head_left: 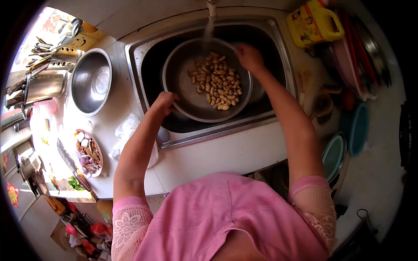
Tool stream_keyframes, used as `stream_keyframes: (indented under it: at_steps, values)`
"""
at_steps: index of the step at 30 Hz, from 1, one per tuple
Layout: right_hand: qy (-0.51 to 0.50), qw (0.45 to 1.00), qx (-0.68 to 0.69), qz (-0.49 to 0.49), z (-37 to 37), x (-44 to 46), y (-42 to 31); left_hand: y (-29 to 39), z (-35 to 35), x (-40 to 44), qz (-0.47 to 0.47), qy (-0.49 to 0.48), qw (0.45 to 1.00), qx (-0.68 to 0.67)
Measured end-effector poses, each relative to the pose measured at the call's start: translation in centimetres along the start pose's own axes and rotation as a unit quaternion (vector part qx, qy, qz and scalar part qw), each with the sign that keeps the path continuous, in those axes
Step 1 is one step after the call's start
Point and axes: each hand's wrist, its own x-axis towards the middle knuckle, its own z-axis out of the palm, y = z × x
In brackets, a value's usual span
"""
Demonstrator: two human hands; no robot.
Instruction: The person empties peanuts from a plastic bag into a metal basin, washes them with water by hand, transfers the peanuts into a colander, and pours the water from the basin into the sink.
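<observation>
A wide metal basin (185, 93) is held over the sink (207, 138), with a heap of peanuts in their shells (217, 82) lying in its right half. My left hand (165, 103) grips the basin's rim at the lower left, fingers closed around the edge. On the upper right, my right hand (250, 58) is closed on the rim, partly blurred. From the faucet (212, 8) at the top, a stream of water (209, 31) runs down to the basin's far edge. The fingertips under the rim are hidden.
Left of the sink stand a shiny metal bowl (91, 82), a white plastic bag (127, 132), a plate of cut food (89, 154) and a knife (65, 155). At right are a yellow jug (313, 24) and green and blue baskets (333, 154).
</observation>
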Motion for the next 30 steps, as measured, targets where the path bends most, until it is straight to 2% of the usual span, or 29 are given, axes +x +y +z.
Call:
stream_keyframes:
  at_steps: [2, 4, 6, 7, 9, 10, 11, 13, 14, 15, 16, 17, 19, 20, 21, 23, 24, 26, 27, 28, 29, 30]
  values:
    - [0.007, 0.999, 0.001, -0.036, 1.5, -1.8, 1.5, -0.4, -0.5, -0.4, -0.008, -0.005, 1.0, 0.004]
    - [0.015, 0.998, 0.002, -0.068, 1.9, -2.7, 1.3, -1.4, -0.3, -1.2, -0.055, -0.042, 0.996, -0.048]
    - [-0.136, 0.988, -0.036, -0.06, 2.7, -3.3, 0.3, -2.1, 0.9, -1.4, -0.065, -0.042, 0.996, -0.053]
    - [-0.137, 0.988, -0.038, -0.062, 2.9, -3.6, -0.4, -2.2, 1.6, -1.4, -0.066, -0.043, 0.995, -0.062]
    - [-0.169, 0.972, -0.139, 0.089, 3.3, -4.1, -1.8, -3.0, 2.3, -0.8, -0.057, -0.053, 0.996, -0.043]
    - [-0.233, 0.952, -0.109, 0.164, 4.0, -3.9, -2.5, -3.4, 2.6, -0.5, -0.049, -0.044, 0.996, -0.055]
    - [-0.236, 0.952, -0.11, 0.162, 5.3, -4.6, -3.7, -3.8, 2.8, -0.1, -0.04, -0.035, 0.996, -0.066]
    - [-0.185, 0.952, -0.219, 0.102, 7.1, -6.9, -7.3, -2.8, 3.4, -1.3, -0.038, -0.029, 0.998, -0.04]
    - [-0.187, 0.952, -0.22, 0.104, 7.5, -7.5, -8.2, -3.1, 3.4, -1.1, -0.035, -0.022, 0.998, -0.044]
    - [-0.271, 0.937, -0.219, -0.026, 7.8, -8.1, -8.9, -3.3, 3.4, -1.1, -0.034, -0.015, 0.998, -0.049]
    - [-0.349, 0.9, -0.212, -0.152, 7.9, -8.7, -9.3, -3.6, 3.3, -1.2, -0.038, -0.018, 0.998, -0.049]
    - [-0.352, 0.899, -0.214, -0.15, 7.7, -9.3, -8.5, -3.6, 3.2, -1.1, -0.028, -0.012, 0.998, -0.058]
    - [-0.431, 0.854, -0.176, -0.231, 6.7, -10.0, -5.7, -3.6, 3.0, -0.8, -0.018, -0.004, 0.997, -0.072]
    - [-0.388, 0.887, -0.191, -0.165, 6.2, -9.3, -4.5, -3.7, 2.9, -0.6, -0.015, 0.0, 0.998, -0.055]
    - [-0.271, 0.939, -0.174, -0.119, 7.2, -8.2, -2.1, -3.7, 2.9, -0.4, -0.012, 0.004, 0.999, -0.036]
    - [-0.117, 0.993, 0.01, -0.022, 14.7, -4.6, 4.1, -3.4, 3.7, -1.1, -0.008, 0.014, 0.999, -0.039]
    - [-0.117, 0.993, 0.013, -0.021, 14.7, -4.1, 1.3, -3.3, 3.9, -1.3, -0.006, 0.02, 0.999, -0.037]
    - [-0.079, 0.994, -0.071, 0.038, 12.5, -4.0, -7.6, -3.1, 3.9, -1.1, -0.003, 0.014, 0.999, -0.04]
    - [-0.081, 0.993, -0.07, 0.045, 12.2, -5.7, -7.8, -3.3, 3.6, -1.0, -0.001, 0.006, 0.999, -0.041]
    - [-0.179, 0.976, -0.094, -0.081, 11.7, -7.9, -8.0, -3.9, 3.4, -1.2, -0.008, 0.002, 0.999, -0.036]
    - [-0.268, 0.932, -0.12, -0.213, 11.2, -8.8, -8.1, -4.0, 3.3, -1.1, 0.004, -0.008, 0.997, -0.073]
    - [-0.332, 0.889, -0.146, -0.281, 9.7, -9.0, -6.1, -3.7, 3.3, -0.7, 0.021, -0.018, 0.994, -0.11]
